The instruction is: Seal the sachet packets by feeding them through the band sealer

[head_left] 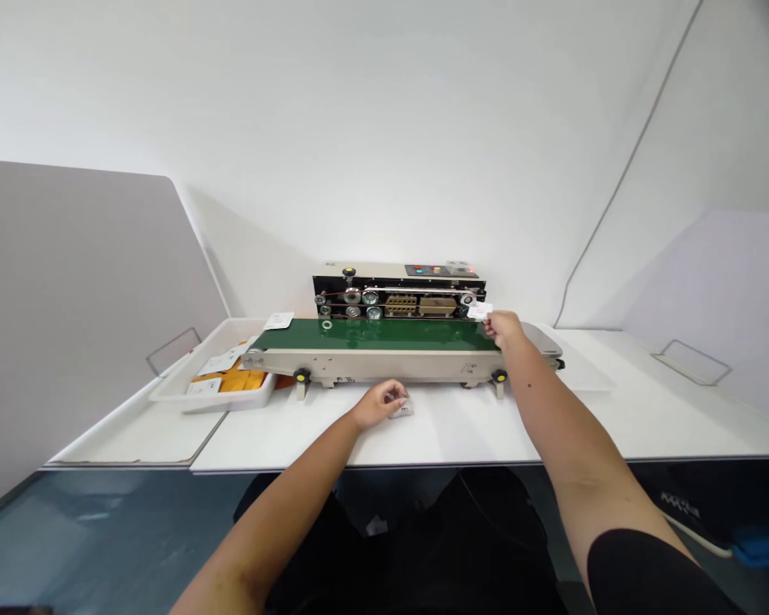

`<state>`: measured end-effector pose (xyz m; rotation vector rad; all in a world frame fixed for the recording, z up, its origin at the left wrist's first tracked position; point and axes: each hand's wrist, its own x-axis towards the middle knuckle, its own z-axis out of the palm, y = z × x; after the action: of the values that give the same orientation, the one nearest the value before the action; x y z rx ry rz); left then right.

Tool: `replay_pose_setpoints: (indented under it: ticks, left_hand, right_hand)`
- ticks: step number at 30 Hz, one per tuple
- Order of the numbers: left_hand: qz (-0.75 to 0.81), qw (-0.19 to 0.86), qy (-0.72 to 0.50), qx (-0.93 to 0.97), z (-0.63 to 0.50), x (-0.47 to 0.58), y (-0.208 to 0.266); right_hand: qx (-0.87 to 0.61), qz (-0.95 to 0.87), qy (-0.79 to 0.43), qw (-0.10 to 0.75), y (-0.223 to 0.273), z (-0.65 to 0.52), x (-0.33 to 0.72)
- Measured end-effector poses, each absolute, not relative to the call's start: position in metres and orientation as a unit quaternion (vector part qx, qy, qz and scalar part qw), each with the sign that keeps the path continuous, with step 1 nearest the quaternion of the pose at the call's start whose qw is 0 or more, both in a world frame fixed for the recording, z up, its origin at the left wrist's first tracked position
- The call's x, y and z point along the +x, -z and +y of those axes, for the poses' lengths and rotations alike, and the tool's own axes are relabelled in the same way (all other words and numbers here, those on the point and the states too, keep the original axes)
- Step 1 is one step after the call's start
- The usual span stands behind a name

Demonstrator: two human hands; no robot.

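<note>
One head-worn camera looks forward and down from just before the band sealer [399,295], near, at table height.

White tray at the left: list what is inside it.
The white tray holds orange packets with small white sachets lying on them. Whatever lies beneath the packets is covered.

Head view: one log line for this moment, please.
right hand: holds small white sachet at sealer's green conveyor belt | left hand: on small white packet, white table
</note>
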<state>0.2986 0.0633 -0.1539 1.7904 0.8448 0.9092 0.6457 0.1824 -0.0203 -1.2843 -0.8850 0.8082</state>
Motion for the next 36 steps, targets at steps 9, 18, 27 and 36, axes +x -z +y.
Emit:
replay_pose_setpoints:
  ticks: [9, 18, 27, 36]
  left_hand:
    - [0.371, 0.417, -0.360, 0.748, 0.065, 0.298, 0.157]
    - [0.325, 0.146, -0.267, 0.895, 0.051, 0.301, 0.144]
    - [0.384, 0.100, -0.254, 0.882, 0.056, 0.304, 0.157]
    - [0.356, 0.025, -0.416, 0.837, 0.064, 0.294, 0.152]
  right_hand:
    - [-0.577, -0.374, -0.423, 0.590, 0.027, 0.185, 0.625]
    - [-0.579, -0.491, -0.014, 0.650, 0.034, 0.112, 0.597]
    - [-0.462, -0.685, -0.342, 0.447, 0.174, 0.028, 0.525]
    - [-0.405, -0.729, -0.411, 0.370, 0.181, 0.033, 0.528]
